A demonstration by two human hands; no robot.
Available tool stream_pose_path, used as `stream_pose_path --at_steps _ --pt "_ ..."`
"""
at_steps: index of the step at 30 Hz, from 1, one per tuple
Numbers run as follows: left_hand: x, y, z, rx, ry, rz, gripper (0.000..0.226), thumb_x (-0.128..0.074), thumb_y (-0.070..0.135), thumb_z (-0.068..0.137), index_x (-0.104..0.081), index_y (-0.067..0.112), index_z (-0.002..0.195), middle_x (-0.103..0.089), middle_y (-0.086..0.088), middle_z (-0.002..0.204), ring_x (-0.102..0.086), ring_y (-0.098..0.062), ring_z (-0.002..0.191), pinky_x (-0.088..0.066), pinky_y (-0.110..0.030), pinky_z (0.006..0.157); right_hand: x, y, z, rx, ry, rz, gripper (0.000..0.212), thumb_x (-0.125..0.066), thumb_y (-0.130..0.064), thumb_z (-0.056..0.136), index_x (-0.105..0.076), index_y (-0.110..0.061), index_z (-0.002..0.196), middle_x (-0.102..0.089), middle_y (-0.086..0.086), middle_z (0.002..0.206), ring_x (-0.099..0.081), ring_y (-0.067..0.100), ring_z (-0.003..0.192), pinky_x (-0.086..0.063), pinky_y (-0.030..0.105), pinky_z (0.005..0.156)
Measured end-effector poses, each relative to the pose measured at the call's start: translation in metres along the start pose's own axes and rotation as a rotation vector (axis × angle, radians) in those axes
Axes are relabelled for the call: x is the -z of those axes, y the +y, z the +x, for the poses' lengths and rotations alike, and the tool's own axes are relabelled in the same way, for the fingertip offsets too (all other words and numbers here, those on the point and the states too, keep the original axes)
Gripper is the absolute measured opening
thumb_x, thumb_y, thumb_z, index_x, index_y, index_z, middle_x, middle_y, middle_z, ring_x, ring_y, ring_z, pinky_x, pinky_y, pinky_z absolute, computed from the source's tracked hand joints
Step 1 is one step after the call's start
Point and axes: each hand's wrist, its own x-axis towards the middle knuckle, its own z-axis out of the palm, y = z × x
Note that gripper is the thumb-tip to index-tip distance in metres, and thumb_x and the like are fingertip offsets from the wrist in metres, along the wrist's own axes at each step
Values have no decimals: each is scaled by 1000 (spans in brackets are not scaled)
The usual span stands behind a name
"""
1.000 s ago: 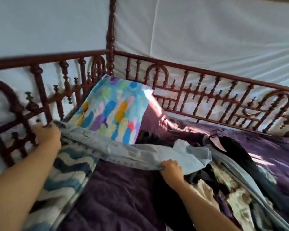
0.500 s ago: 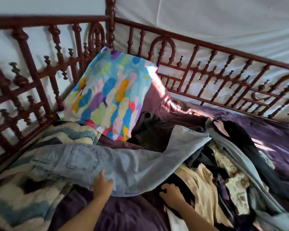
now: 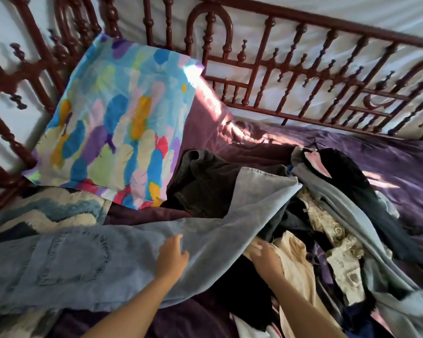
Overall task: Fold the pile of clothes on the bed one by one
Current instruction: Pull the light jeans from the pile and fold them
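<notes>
Pale-blue denim jeans [image 3: 88,259] lie spread beneath our left grip [image 3: 172,254], fingers flat, clasping nothing. Our right grip [image 3: 264,258], blurred, hold undeterminable, meets their edge beside the jumbled clothes pile [image 3: 327,228]. We judge smoothing underway; next, fold leg over leg.

Faded light-blue denim jeans [image 3: 132,259], pillow [image 3: 115,123] in turquoise with blue, purple, yellow, red and pale green feather print, purple bedspread [image 3: 388,167], blanket [image 3: 59,211] in blue, navy and cream waves, dark red-brown bed frame [image 3: 291,67], cream garment [image 3: 296,264], black garment [image 3: 347,172], white backdrop [image 3: 352,11]
</notes>
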Motion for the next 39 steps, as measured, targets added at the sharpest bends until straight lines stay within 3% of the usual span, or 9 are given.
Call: stream_pose_path --at_steps 5,11,15,20,25,30,33,36,39 --pt "-24 11 39 -36 -82 36 46 -52 17 92 -41 13 137 -45 -7 136 -42 -22 127 -33 -29 103 12 -13 73 -182 82 406 53 -56 -21 90 -33 -10 137 -51 10 125 -50 30 117 -45 33 74" --pt "-43 10 56 -5 -107 -60 44 -56 10 89 -47 8 132 -48 -13 132 -47 -27 121 -34 -33 103 17 -25 134 -407 206 689 42 -65 -23 86 -45 -1 116 -58 13 103 -58 33 98 -49 38 80" --pt "-35 3 48 34 -73 -175 40 -55 4 89 -50 6 128 -48 -14 130 -50 -29 118 -37 -36 101 24 -36 133 -424 167 731 6 -56 -7 84 -52 -3 86 -53 9 75 -51 23 67 -44 31 60" --pt "0 11 40 77 -5 -461 38 -54 8 92 -49 9 130 -51 -8 130 -51 -20 106 -39 -32 91 34 -107 73 206 186 108 25 -56 -14 83 -52 -10 108 -63 8 90 -59 32 90 -39 31 68" --pt "37 -7 27 294 187 -1095 45 -42 32 98 -36 19 141 -47 -4 132 -47 -23 119 -36 -38 94 -13 -152 -10 965 -279 -779 41 -55 -17 85 -53 -17 126 -61 10 117 -56 31 109 -40 34 81" --pt "33 -65 -4 511 111 -1202 54 -40 50 94 -48 10 129 -55 -14 125 -55 -33 110 -46 -43 90 -91 -109 -68 885 -517 -977 34 -57 -17 88 -54 -8 121 -61 19 116 -55 36 112 -37 44 98" --pt "22 -90 -27 586 111 -1161 44 -56 35 91 -47 18 130 -55 -9 127 -54 -32 113 -45 -53 93 -111 -83 -89 951 -381 -883 37 -64 -35 81 -67 -16 112 -68 12 108 -61 25 109 -42 33 98" --pt "14 -106 -40 660 125 -1024 48 -69 7 82 -49 14 126 -56 -12 128 -53 -32 117 -44 -47 97 -122 -70 -85 720 -613 -833 33 -48 -17 91 -54 -9 122 -56 20 123 -50 35 118 -37 40 98" --pt "22 -98 -40 733 143 -813 52 -67 2 82 -46 -7 129 -52 -23 130 -51 -36 119 -43 -40 97 -113 -78 -58 590 -375 -674 34 -40 -22 94 -50 -14 126 -50 13 128 -46 30 121 -37 38 98"
